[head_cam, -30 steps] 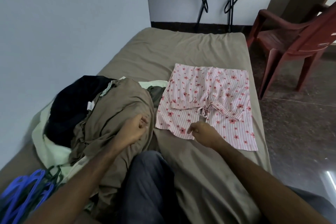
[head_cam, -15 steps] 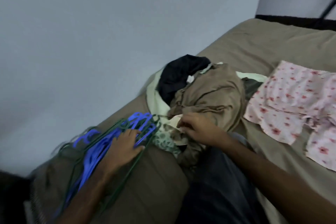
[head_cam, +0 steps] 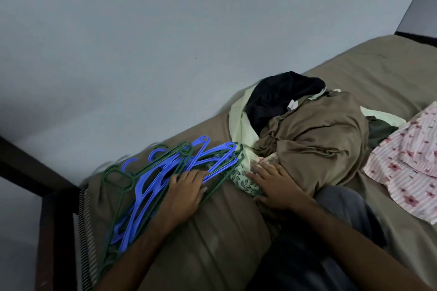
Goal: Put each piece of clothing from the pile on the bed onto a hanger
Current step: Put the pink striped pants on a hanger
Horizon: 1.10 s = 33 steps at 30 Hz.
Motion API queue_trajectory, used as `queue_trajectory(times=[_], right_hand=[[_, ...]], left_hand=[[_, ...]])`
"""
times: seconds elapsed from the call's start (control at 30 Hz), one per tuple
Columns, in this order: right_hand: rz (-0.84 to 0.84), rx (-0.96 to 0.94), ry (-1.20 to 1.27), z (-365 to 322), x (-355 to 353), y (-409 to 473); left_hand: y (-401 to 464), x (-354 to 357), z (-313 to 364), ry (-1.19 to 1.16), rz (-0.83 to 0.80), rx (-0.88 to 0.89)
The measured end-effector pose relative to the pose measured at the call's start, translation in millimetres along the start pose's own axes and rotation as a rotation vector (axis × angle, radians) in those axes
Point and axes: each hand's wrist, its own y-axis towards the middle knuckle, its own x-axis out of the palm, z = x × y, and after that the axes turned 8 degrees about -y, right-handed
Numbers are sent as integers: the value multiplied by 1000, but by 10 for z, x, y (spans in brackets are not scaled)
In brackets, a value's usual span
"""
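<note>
Beside you on the left runs a plain grey-blue wall [head_cam: 142, 42]. A dark wooden bed frame [head_cam: 50, 231] edges the near corner, with a dark skirting strip [head_cam: 416, 36] far right.

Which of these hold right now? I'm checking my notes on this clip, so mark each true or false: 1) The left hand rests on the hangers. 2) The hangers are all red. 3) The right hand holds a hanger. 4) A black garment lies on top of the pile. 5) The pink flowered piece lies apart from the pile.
1) True: the left hand lies with fingers spread on the hangers.
2) False: they are blue and dark green.
3) False: the right hand lies flat on the clothes pile, holding no hanger.
4) True: the black garment sits at the pile's top.
5) True: the pink flowered piece lies spread on the bed beside it.
</note>
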Motion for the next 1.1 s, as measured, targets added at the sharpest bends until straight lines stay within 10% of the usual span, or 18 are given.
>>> queue_trajectory(times=[0.23,0.83,1.1], right_hand=[[86,1,86,12,49,57],[13,-19,185,35,-37,43],[305,-159,478,-346,-556,483]], left_hand=[[38,-101,-247,17,101,-406],[59,-137,-284,117,103,-284],[-48,-169,-442,-102,-38,-419]])
